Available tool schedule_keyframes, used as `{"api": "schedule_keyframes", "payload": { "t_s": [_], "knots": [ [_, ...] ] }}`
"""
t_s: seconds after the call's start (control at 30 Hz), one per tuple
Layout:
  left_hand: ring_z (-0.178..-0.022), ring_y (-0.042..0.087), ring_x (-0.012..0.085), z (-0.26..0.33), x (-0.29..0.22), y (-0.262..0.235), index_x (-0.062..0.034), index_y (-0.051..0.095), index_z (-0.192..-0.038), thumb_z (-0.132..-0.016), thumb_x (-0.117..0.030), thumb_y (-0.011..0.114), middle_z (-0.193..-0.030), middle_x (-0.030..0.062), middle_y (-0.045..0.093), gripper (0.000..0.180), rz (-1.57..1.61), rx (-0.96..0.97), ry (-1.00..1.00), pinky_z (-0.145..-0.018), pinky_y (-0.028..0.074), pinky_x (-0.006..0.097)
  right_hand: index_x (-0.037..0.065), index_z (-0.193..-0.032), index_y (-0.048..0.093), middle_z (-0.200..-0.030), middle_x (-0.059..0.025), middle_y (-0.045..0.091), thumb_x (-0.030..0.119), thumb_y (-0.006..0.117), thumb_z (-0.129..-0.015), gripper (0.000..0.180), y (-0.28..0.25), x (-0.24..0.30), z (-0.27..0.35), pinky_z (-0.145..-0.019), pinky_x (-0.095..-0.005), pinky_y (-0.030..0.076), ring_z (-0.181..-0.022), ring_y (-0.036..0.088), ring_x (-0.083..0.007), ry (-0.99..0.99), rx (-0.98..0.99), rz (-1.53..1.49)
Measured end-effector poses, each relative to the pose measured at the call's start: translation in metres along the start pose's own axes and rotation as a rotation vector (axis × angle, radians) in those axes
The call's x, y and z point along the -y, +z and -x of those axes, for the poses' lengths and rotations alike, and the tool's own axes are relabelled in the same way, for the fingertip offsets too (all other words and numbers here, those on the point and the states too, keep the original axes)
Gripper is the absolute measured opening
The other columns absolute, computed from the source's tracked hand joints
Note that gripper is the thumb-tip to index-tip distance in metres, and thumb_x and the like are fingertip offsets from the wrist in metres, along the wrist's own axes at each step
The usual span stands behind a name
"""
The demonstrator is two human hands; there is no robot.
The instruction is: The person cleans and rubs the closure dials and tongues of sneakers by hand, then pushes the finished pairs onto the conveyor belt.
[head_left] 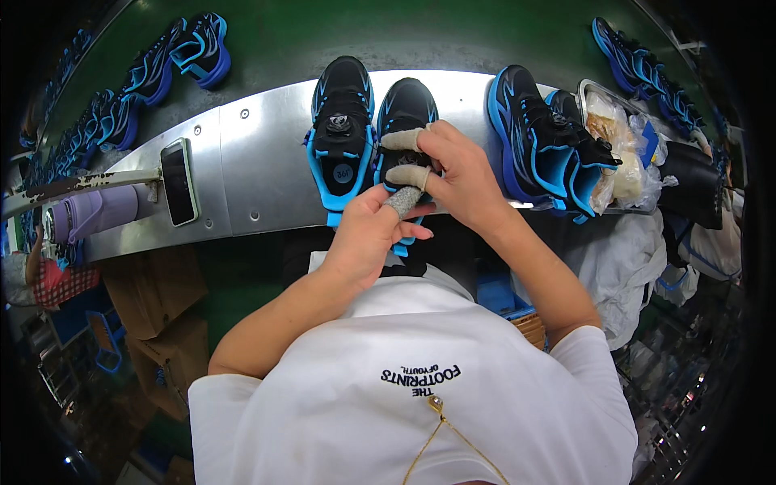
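A black sneaker (407,103) with blue trim lies toe-away on the metal ledge before me, and both hands are at its opening. My right hand (459,174) has beige cloth covers on two fingers, which grip the shoe around its tongue and hide most of the collar. From the near side my left hand (365,238) closes on the heel end, a grey cover on one finger. Just left of it stands the matching sneaker (343,93), with a dial on its tongue and a round insole label; neither hand touches it.
Another pair of sneakers (517,121) stands to the right, beside a metal tray (588,87) of plastic-wrapped items. A phone (179,182) and a purple bottle (105,212) are at left. Beyond the ledge, a green surface (283,36) bears rows of sneakers. Cardboard boxes (153,291) stand below left.
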State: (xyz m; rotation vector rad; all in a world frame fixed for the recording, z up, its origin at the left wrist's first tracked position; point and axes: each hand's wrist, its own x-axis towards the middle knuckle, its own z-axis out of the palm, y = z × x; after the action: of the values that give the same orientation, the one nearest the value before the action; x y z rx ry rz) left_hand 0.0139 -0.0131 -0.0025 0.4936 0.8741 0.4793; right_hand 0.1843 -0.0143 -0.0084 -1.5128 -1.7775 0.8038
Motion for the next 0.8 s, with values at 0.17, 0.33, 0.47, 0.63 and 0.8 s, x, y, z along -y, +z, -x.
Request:
{"api": "schedule_keyframes", "payload": {
  "t_s": [0.17, 0.33, 0.47, 0.63, 0.8],
  "knots": [
    [-0.108, 0.063, 0.0242, -0.002, -0.005, -0.001, 0.0038, 0.053, -0.117, -0.098, -0.009, 0.047, -0.115, 0.0153, 0.061, 0.023, -0.093, -0.028, -0.081, -0.068, 0.056, 0.028, 0.013, -0.116, 0.067, -0.091, -0.0073, 0.06, 0.011, 0.072, -0.077, 0.04, -0.02, 0.0, -0.01, -0.067, -0.0285, 0.046, -0.073, 0.054, -0.0162, 0.184, 0.248, -0.456],
    [-0.112, 0.062, 0.0252, -0.001, -0.005, 0.001, 0.0036, 0.054, -0.117, -0.098, -0.008, 0.047, -0.117, 0.0151, 0.061, 0.023, -0.107, -0.071, -0.085, -0.064, 0.056, 0.029, 0.015, -0.124, 0.063, -0.085, -0.006, 0.055, 0.01, 0.072, -0.077, 0.049, 0.0, -0.003, 0.0, -0.065, -0.0267, 0.045, -0.067, 0.048, -0.0154, -0.049, -0.035, -0.101],
    [-0.113, 0.061, 0.0249, 0.001, -0.009, 0.004, 0.0032, 0.054, -0.116, -0.097, -0.007, 0.046, -0.117, 0.0143, 0.061, 0.023, -0.103, -0.048, -0.084, -0.065, 0.056, 0.028, 0.015, -0.124, 0.063, -0.082, -0.005, 0.055, 0.008, 0.069, -0.077, 0.048, -0.008, -0.001, -0.006, -0.065, -0.0269, 0.044, -0.069, 0.05, -0.014, 0.086, 0.041, -0.341],
    [-0.114, 0.06, 0.0244, 0.001, -0.006, 0.004, 0.0031, 0.054, -0.118, -0.097, -0.006, 0.046, -0.117, 0.0138, 0.061, 0.024, -0.076, -0.067, -0.095, -0.066, 0.056, 0.028, 0.013, -0.118, 0.067, -0.083, -0.0046, 0.057, 0.005, 0.067, -0.078, 0.041, 0.007, -0.001, 0.006, -0.068, -0.0277, 0.044, -0.075, 0.051, -0.0137, 0.067, 0.003, -0.238],
    [-0.112, 0.061, 0.0238, 0.004, -0.01, 0.005, 0.0033, 0.054, -0.118, -0.096, -0.006, 0.046, -0.117, 0.0133, 0.061, 0.025, -0.069, -0.057, -0.075, -0.066, 0.056, 0.028, 0.011, -0.119, 0.067, -0.092, -0.0038, 0.06, 0.004, 0.068, -0.076, 0.043, 0.002, -0.001, -0.002, -0.067, -0.0268, 0.045, -0.071, 0.05, -0.0116, 0.08, -0.025, -0.507]
  ]
}}
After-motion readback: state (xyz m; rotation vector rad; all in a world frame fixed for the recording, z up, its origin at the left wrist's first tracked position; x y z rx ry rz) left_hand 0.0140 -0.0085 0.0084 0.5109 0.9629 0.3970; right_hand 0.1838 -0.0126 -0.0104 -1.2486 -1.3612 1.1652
